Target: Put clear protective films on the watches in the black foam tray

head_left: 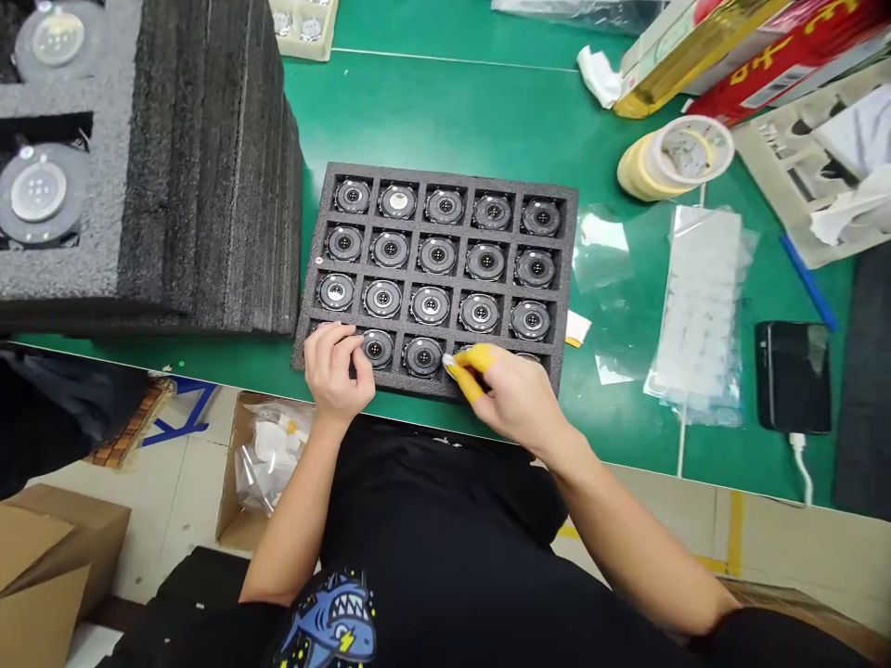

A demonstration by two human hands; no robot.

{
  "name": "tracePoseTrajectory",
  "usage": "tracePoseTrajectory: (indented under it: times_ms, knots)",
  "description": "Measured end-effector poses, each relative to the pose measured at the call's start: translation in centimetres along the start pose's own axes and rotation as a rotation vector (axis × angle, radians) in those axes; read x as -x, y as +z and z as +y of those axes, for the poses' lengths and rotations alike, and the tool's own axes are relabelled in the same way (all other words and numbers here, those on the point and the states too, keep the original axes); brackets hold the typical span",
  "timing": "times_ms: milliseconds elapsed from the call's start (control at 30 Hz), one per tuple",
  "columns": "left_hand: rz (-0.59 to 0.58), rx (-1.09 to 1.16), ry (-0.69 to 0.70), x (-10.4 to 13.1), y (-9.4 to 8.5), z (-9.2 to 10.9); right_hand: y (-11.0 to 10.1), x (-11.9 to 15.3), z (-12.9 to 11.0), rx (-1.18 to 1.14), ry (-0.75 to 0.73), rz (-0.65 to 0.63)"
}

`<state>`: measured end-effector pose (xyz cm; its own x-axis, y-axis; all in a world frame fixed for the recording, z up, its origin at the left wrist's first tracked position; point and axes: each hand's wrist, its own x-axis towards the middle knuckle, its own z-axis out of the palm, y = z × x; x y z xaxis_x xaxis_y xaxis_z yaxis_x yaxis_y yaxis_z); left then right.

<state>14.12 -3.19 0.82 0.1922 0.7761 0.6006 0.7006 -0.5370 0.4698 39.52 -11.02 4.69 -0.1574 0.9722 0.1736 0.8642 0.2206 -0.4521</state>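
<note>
A black foam tray (pixel 445 278) lies on the green table, its rows of compartments holding round dark watch-back-like discs (pixel 430 304). One disc (pixel 398 199) in the far row has a pale centre. My left hand (pixel 339 371) rests over the tray's near left corner, fingers loosely bent and thumb apart, covering the compartment there. Over the near row, my right hand (pixel 511 390) wears yellow finger covers on thumb and forefinger. Those two fingertips pinch together at a small whitish bit (pixel 448 360), too small to name, beside a disc (pixel 422 356). My right hand partly hides the near right compartments.
A tall stack of foam trays (pixel 209 167) stands at left. Toward the right are tape rolls (pixel 675 158), clear plastic bags (pixel 700 306), a charging phone (pixel 794 376), a blue stick (pixel 807 281) and a cream tray (pixel 814 167). Below the table is an open carton (pixel 240 520).
</note>
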Motion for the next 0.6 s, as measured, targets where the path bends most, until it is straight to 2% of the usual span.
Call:
tracePoseTrajectory:
  times_ms: [100, 167, 267, 400, 533, 600]
  knots:
    - [0.006, 0.069, -0.007, 0.3, 0.0, -0.1, 0.7, -2.8, -1.1, 0.002, -0.141, -0.092]
    - [0.034, 0.100, 0.009, 0.4, 0.0, 0.0, 1.0, -3.8, -1.5, 0.087, -0.157, -0.121]
    - [0.023, 0.085, 0.002, 0.5, 0.0, 0.2, 0.8, -3.5, -1.4, 0.186, -0.134, -0.090]
    - [-0.005, 0.031, 0.007, 0.3, 0.0, 0.4, 0.8, -2.8, -1.1, 0.179, -0.252, -0.099]
    - [0.051, 0.042, 0.077, -0.1, -0.2, 0.6, 1.1, -2.8, -1.0, 0.227, -0.146, -0.021]
    - [0.054, 0.037, 0.081, -0.2, -0.2, 0.6, 1.1, -2.7, -1.1, 0.203, -0.166, -0.022]
